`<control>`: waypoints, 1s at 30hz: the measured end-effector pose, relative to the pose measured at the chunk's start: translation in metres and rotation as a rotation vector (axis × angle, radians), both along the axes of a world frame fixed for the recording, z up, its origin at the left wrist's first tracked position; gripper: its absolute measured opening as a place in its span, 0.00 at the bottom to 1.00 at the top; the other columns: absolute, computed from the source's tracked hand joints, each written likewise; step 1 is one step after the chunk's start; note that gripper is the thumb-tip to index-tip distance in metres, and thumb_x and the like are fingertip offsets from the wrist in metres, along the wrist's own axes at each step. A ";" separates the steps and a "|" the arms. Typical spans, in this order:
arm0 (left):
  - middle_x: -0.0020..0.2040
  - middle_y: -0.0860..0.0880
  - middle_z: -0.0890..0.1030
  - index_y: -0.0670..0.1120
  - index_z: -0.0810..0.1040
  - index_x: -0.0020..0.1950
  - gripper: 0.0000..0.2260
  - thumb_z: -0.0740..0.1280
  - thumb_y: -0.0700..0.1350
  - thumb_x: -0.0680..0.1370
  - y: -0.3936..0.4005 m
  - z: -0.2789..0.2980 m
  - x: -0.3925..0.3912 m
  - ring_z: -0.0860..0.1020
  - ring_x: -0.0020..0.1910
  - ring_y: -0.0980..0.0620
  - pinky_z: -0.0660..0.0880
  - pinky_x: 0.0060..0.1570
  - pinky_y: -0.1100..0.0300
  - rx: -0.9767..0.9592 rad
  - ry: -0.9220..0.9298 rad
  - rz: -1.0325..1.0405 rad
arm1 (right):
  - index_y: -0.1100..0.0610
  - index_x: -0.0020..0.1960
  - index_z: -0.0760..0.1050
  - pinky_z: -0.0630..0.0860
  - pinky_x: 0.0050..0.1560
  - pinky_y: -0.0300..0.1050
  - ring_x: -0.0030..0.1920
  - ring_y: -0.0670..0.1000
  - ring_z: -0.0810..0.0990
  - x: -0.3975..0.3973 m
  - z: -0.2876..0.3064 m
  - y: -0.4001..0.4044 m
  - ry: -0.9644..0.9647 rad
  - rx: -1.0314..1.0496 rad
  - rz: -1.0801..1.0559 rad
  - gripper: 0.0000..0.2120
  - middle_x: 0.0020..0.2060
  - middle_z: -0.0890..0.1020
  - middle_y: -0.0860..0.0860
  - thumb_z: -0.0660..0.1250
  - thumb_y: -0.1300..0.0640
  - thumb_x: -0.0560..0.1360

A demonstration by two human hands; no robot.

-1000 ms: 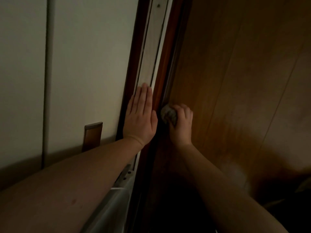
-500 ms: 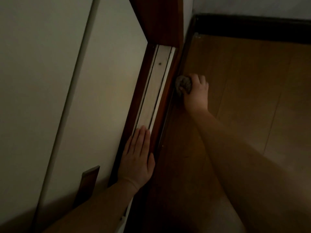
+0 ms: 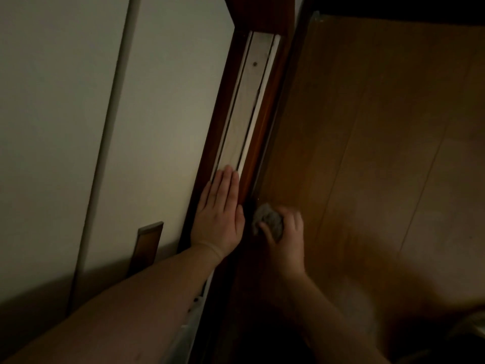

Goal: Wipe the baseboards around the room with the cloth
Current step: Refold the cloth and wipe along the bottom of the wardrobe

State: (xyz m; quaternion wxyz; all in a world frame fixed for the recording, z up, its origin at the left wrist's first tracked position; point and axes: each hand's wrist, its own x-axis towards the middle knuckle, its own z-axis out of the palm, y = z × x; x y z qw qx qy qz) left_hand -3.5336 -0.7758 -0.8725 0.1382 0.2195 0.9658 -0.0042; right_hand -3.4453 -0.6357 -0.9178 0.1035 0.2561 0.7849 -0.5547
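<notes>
Right hand [image 3: 284,239] grips blurred cloth [image 3: 269,220] (baseboard [image 3: 265,164] dim), left hand [image 3: 219,219] flat, empty

Two bare forearms, no sleeves, no gloves. Left hand [image 3: 219,222] and right hand [image 3: 284,241]: no rings, watch or bracelets seen (dim light, right one blurred). Left forearm has a small mark near the lower edge. Short nails, unpainted.

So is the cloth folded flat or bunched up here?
Bunched up. The cloth shows as a crumpled grey wad in the grip of the right hand, pressed against the dark trim at the floor's edge.
</notes>
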 end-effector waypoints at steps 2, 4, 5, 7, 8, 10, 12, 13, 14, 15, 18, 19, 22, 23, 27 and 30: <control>0.82 0.44 0.46 0.42 0.44 0.82 0.30 0.50 0.50 0.82 0.000 0.000 0.001 0.46 0.81 0.47 0.49 0.79 0.48 -0.001 0.000 -0.001 | 0.49 0.65 0.70 0.72 0.66 0.47 0.64 0.42 0.67 0.038 0.003 -0.023 0.005 -0.011 0.054 0.24 0.59 0.65 0.37 0.74 0.52 0.73; 0.82 0.44 0.46 0.43 0.44 0.82 0.30 0.49 0.50 0.82 0.000 0.001 0.002 0.46 0.81 0.47 0.50 0.79 0.48 0.006 0.001 0.003 | 0.50 0.65 0.69 0.71 0.64 0.47 0.63 0.42 0.65 0.060 0.007 -0.042 0.051 -0.018 0.109 0.27 0.61 0.67 0.42 0.77 0.57 0.71; 0.82 0.44 0.46 0.43 0.44 0.82 0.30 0.48 0.50 0.82 0.001 0.001 0.002 0.47 0.81 0.47 0.50 0.79 0.48 0.008 0.003 0.004 | 0.50 0.65 0.68 0.70 0.64 0.46 0.63 0.42 0.64 0.064 0.007 -0.049 0.061 -0.024 0.117 0.29 0.62 0.67 0.44 0.78 0.59 0.70; 0.82 0.44 0.46 0.43 0.44 0.82 0.29 0.48 0.50 0.83 0.000 0.002 0.002 0.47 0.81 0.47 0.50 0.79 0.48 0.005 0.005 0.004 | 0.50 0.65 0.68 0.69 0.64 0.45 0.64 0.43 0.64 0.061 0.006 -0.055 0.062 -0.023 0.100 0.30 0.62 0.67 0.46 0.78 0.61 0.69; 0.82 0.45 0.46 0.43 0.44 0.82 0.29 0.48 0.50 0.82 0.000 0.001 0.003 0.47 0.81 0.47 0.50 0.79 0.48 0.004 0.004 0.004 | 0.50 0.65 0.68 0.68 0.64 0.43 0.63 0.43 0.64 0.056 0.004 -0.055 0.072 -0.009 0.099 0.30 0.62 0.67 0.46 0.78 0.60 0.69; 0.82 0.44 0.46 0.43 0.44 0.82 0.30 0.49 0.51 0.82 0.000 0.002 0.002 0.47 0.81 0.47 0.50 0.78 0.48 0.000 0.002 0.001 | 0.50 0.65 0.68 0.66 0.63 0.41 0.63 0.43 0.63 0.042 0.001 -0.049 0.102 0.021 0.111 0.29 0.62 0.68 0.46 0.78 0.59 0.69; 0.82 0.44 0.47 0.43 0.45 0.82 0.30 0.49 0.51 0.82 0.001 0.003 0.001 0.47 0.81 0.47 0.50 0.78 0.48 -0.007 0.000 -0.001 | 0.50 0.65 0.69 0.68 0.65 0.45 0.64 0.44 0.63 0.023 -0.002 -0.039 0.099 0.019 0.077 0.28 0.62 0.68 0.46 0.77 0.60 0.70; 0.82 0.44 0.47 0.42 0.45 0.82 0.30 0.49 0.51 0.82 0.001 0.003 0.001 0.47 0.81 0.47 0.50 0.78 0.48 -0.008 -0.001 -0.001 | 0.50 0.65 0.70 0.69 0.66 0.47 0.65 0.44 0.63 0.010 -0.004 -0.032 0.088 0.021 0.041 0.26 0.62 0.68 0.44 0.76 0.59 0.71; 0.82 0.44 0.47 0.42 0.45 0.82 0.30 0.49 0.51 0.82 0.001 0.003 0.001 0.47 0.81 0.47 0.50 0.78 0.48 -0.007 -0.002 0.001 | 0.49 0.64 0.70 0.69 0.66 0.47 0.65 0.43 0.63 -0.007 -0.006 -0.025 0.077 0.026 0.002 0.24 0.60 0.66 0.41 0.74 0.57 0.72; 0.82 0.44 0.48 0.42 0.46 0.82 0.30 0.50 0.51 0.82 0.000 0.003 0.002 0.47 0.81 0.46 0.50 0.78 0.48 -0.005 -0.001 0.002 | 0.47 0.64 0.69 0.69 0.67 0.47 0.65 0.43 0.63 -0.026 -0.008 -0.017 0.067 0.027 -0.030 0.22 0.59 0.64 0.37 0.72 0.54 0.73; 0.82 0.44 0.48 0.42 0.47 0.82 0.30 0.50 0.50 0.82 0.000 0.002 0.002 0.47 0.81 0.46 0.50 0.78 0.49 0.004 0.009 0.011 | 0.43 0.63 0.67 0.69 0.68 0.48 0.65 0.44 0.64 -0.086 -0.014 0.014 0.093 0.034 -0.066 0.20 0.59 0.64 0.36 0.68 0.50 0.74; 0.82 0.44 0.48 0.42 0.47 0.82 0.30 0.50 0.50 0.82 0.000 0.001 0.002 0.47 0.81 0.47 0.50 0.78 0.49 0.010 0.012 0.017 | 0.44 0.64 0.68 0.69 0.68 0.48 0.65 0.44 0.64 -0.105 -0.017 0.025 0.116 0.057 -0.067 0.20 0.61 0.66 0.40 0.69 0.51 0.74; 0.82 0.44 0.50 0.42 0.48 0.82 0.30 0.51 0.49 0.82 0.001 0.000 0.002 0.49 0.81 0.46 0.49 0.78 0.49 0.035 0.018 0.026 | 0.51 0.67 0.71 0.67 0.67 0.47 0.64 0.46 0.63 -0.166 -0.019 0.058 0.177 0.181 -0.083 0.21 0.65 0.70 0.51 0.71 0.55 0.75; 0.82 0.44 0.50 0.42 0.49 0.82 0.30 0.51 0.49 0.82 0.001 0.000 0.001 0.49 0.81 0.46 0.50 0.78 0.49 0.035 0.020 0.024 | 0.52 0.68 0.71 0.66 0.66 0.47 0.64 0.48 0.65 -0.187 -0.016 0.068 0.186 0.221 -0.089 0.21 0.66 0.70 0.53 0.70 0.55 0.76; 0.82 0.44 0.50 0.42 0.49 0.82 0.30 0.51 0.50 0.82 0.000 -0.001 0.001 0.49 0.81 0.47 0.49 0.78 0.50 0.025 0.035 0.008 | 0.55 0.70 0.69 0.68 0.67 0.50 0.67 0.58 0.69 -0.258 -0.002 0.110 0.131 0.282 -0.067 0.21 0.67 0.71 0.56 0.67 0.51 0.79; 0.82 0.44 0.50 0.43 0.47 0.82 0.30 0.51 0.50 0.82 -0.002 -0.002 0.002 0.50 0.81 0.47 0.51 0.78 0.48 0.047 0.036 0.002 | 0.56 0.71 0.68 0.70 0.65 0.50 0.67 0.57 0.70 -0.280 0.006 0.137 0.041 0.263 -0.040 0.23 0.67 0.71 0.56 0.66 0.47 0.80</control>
